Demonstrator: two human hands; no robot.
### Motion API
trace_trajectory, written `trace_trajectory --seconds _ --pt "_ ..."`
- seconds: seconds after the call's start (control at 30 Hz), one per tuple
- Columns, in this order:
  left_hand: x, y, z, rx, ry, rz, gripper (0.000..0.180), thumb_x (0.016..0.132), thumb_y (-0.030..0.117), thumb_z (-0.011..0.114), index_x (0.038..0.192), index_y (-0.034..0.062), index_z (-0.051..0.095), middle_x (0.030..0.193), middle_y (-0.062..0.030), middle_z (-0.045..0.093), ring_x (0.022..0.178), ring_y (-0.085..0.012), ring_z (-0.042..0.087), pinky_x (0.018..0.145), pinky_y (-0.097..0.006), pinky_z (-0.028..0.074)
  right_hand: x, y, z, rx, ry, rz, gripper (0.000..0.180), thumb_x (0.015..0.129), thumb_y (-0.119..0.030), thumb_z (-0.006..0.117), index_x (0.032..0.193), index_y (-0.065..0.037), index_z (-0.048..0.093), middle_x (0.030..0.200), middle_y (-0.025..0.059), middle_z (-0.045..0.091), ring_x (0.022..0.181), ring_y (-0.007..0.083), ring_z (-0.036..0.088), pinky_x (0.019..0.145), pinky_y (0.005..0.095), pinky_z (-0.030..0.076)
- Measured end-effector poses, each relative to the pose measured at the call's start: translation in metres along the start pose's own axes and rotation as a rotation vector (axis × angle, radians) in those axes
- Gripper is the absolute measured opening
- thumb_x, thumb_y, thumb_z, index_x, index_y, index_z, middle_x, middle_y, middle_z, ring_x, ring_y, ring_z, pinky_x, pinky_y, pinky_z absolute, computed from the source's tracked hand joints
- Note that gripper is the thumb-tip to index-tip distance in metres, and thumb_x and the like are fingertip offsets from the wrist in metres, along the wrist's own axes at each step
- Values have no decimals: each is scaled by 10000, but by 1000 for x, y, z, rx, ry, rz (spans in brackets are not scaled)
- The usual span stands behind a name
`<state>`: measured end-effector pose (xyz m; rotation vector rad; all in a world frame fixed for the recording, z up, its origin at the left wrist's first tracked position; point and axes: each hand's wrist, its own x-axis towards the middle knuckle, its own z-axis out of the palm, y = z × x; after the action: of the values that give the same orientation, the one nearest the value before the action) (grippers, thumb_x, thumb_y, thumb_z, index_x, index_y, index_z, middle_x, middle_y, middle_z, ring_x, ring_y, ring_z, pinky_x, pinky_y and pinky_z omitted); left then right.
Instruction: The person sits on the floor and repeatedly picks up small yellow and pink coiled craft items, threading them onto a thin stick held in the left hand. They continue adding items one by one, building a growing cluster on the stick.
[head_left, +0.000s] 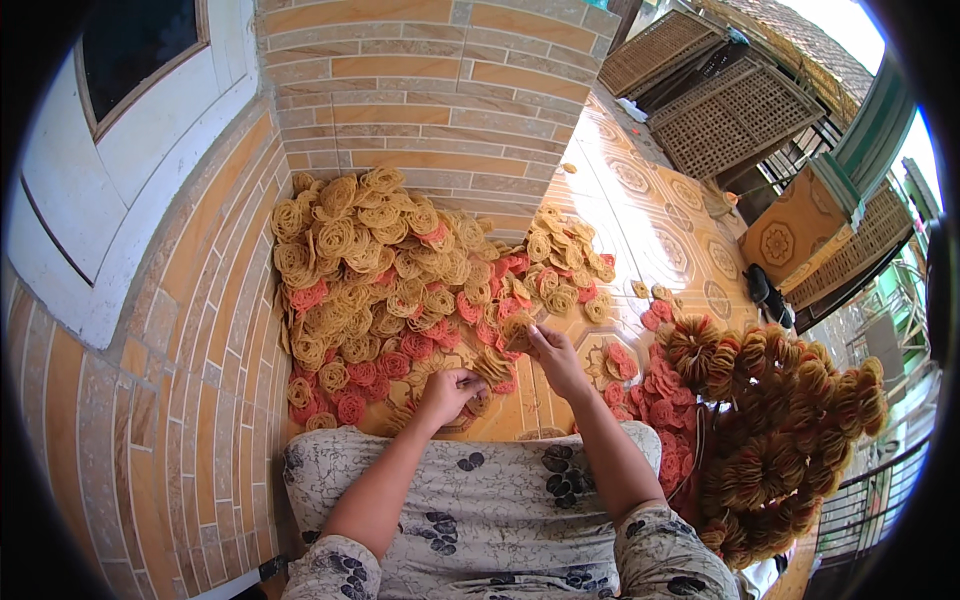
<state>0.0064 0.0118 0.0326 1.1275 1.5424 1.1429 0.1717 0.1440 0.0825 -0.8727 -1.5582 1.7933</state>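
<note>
Patterned orange floor tiles [640,215] meet a brick-tiled wall [200,330], with a loose heap of crackers [380,290] spread between. Left hand [448,392] pinches a small stack of crackers [492,366]; right hand [556,358] pinches one cracker [517,330]. Strung cracker bundles [780,420] lie right.

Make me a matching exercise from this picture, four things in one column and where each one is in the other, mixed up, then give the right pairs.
Things:
1. loose pile of crackers
2. strung bunches of crackers
3. left hand
4. woven trays

Places:
A. far off, top right
B. on the tiled floor against the brick wall
C. at the person's right side
D. just above the patterned lap, on a small stack of crackers

Pairs: 1-B, 2-C, 3-D, 4-A
</note>
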Motion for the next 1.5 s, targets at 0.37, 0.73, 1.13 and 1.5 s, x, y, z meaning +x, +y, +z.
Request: trace_trajectory --seconds 0.37,0.73,1.13,1.5 --pt "1 -7 2 -77 84 44 184 874 172 652 876 -8 689 743 -32 702 648 -67 609 616 -229 469 2 -13 -12 -546 -140 -371 362 954 -298 535 1170 -16 603 1007 136 665 916 143 613 837 290 475" --pt "1 -7 2 -80 -3 7 190 889 179 637 884 -8 670 778 -18 689 681 -52 586 643 -220 459 70 84 -91 -1104 434 -68 265 821 -133 634 1075 -60 649 1087 212 620 985 344 605 878 384 465" --pt "8 -16 1 -140 3 -52 148 889 119 630 881 -25 660 783 -36 681 721 -70 611 674 -222 478 103 80 -132 -1499 249 123 601 833 -286 627 1382 -213 394 1474 147 295 1290 368 370 1051 500 299" --pt "3 -7 0 -10 -88 -58 146 892 125 622 866 -12 664 778 -21 679 721 -64 596 684 -226 466 36 79 -116 -1180 95 208 454 688 -328 795 937 -6 594 910 165 626 837 308 601 774 367 495"
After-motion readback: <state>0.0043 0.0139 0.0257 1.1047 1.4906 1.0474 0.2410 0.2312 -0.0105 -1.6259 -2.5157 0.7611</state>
